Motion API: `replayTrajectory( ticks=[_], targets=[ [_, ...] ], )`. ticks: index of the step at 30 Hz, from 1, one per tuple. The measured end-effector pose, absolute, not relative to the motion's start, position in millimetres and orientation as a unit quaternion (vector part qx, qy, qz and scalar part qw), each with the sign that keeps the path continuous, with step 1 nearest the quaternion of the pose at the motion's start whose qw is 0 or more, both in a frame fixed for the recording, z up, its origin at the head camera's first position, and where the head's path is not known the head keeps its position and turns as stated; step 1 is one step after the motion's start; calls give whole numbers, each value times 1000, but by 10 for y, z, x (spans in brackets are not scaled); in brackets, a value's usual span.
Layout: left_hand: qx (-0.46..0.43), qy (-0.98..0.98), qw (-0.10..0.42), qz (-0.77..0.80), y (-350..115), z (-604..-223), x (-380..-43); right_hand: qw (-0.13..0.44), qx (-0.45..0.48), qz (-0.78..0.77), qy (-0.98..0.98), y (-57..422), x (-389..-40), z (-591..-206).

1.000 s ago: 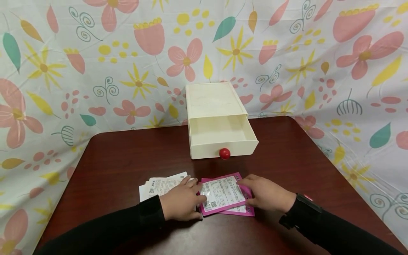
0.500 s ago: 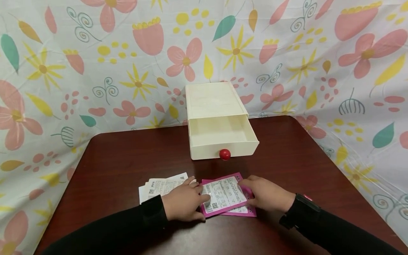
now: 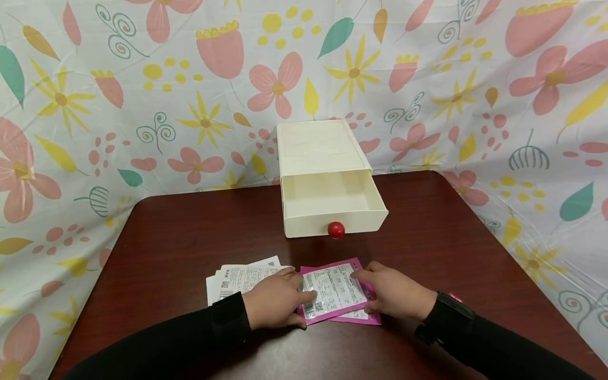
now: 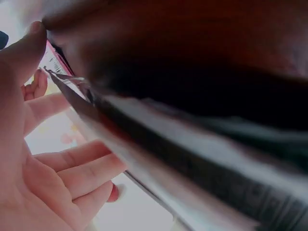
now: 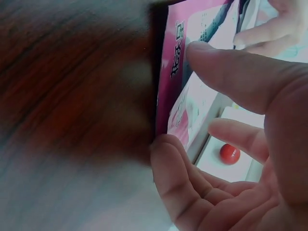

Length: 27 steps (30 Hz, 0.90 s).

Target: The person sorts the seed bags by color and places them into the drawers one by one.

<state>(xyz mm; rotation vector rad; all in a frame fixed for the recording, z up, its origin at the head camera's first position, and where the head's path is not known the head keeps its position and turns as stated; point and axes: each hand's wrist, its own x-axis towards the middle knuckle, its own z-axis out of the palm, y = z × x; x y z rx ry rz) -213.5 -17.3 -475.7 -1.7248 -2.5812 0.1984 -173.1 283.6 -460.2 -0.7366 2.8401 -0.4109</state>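
Shifted slightly rightward, the left grip [image 3: 274, 298], fingers apart, bridges white papers [image 3: 241, 277] and pink packets [image 3: 334, 290], whose edge the right grip [image 3: 398, 291] pinches — gathering apparently done, squaring unfinished — on the bench [image 3: 199, 232] before an open, bare drawer [image 3: 307, 226].

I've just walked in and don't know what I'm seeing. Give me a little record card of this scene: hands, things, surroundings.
Left hand: over the right end of the pale printed stack, a fingertip at the pink packets' left side
Right hand: thumb and fingers at the pink packets' right side
Left hand's position: left hand, palm down
Pink packets: overlapping, white labels up
Pale printed stack: left of the packets
Box: cream, behind the packets; drawer partly out, red knob
Table: dark reddish-brown
Backdrop: floral cloth
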Motion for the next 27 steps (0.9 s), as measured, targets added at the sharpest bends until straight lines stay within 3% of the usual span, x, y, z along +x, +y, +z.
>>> replayTrajectory(
  ticks=[4, 11, 16, 27],
  targets=[
    [-560, -825, 19, 66, -150, -4756, -2128, 90, -241, -167, 952, 2794, -1733, -4621],
    [-572, -817, 22, 64, -98, -4760, -2120, 161, -258, -272, 913, 2480, -1774, -4671],
    [-568, -820, 6, 77, -34, -4732, -2090, 156, -251, -252, 921, 2446, -1804, -4606],
    [-523, -849, -45, 64, -173, -4632, -2062, 101, -210, -155, 960, 2880, -1783, -4553]
  ],
)
